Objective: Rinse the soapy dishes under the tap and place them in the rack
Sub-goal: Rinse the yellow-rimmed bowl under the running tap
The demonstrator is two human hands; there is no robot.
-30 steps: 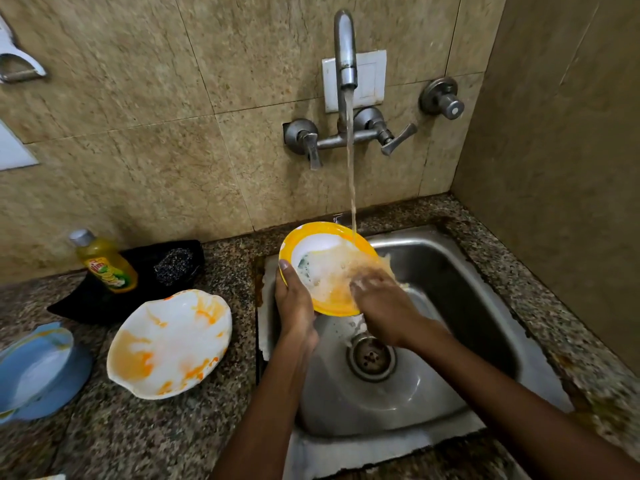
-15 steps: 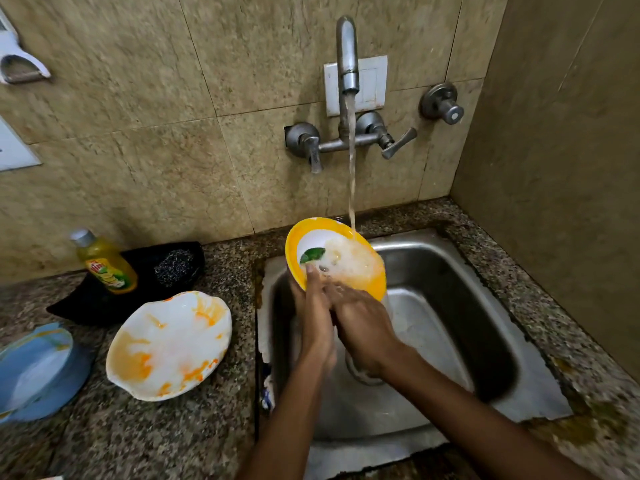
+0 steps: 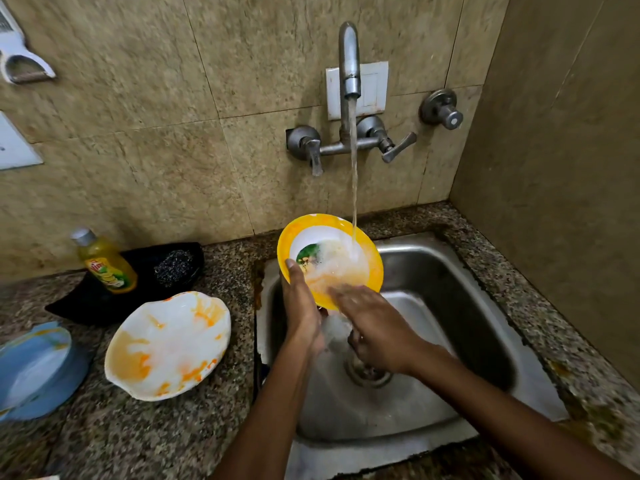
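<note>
- Yellow-rimmed plate (image 3: 329, 258) tilted over the sink (image 3: 450, 306), tap (image 3: 349, 64) stream hitting its upper right.
- Left hand (image 3: 301, 306) gripping the lower-left rim, thumb on the face.
- Right hand (image 3: 374, 323) fingers straight, rubbing the lower face; blurry though.
- Best to rotate so water reaches the suds near the green print.
- Stained white plate (image 3: 166, 344) waiting on the counter (image 3: 138, 445); no rack visible.

Sink (image 3: 450, 271) set in the counter (image 3: 173, 427), tap (image 3: 349, 64) on the wall behind it. Held plate (image 3: 367, 247) over the sink, under the tap. Left on the counter: stained plate (image 3: 166, 344), soap bottle (image 3: 105, 261) behind it, stacked plates (image 3: 34, 368) farthest left.
</note>
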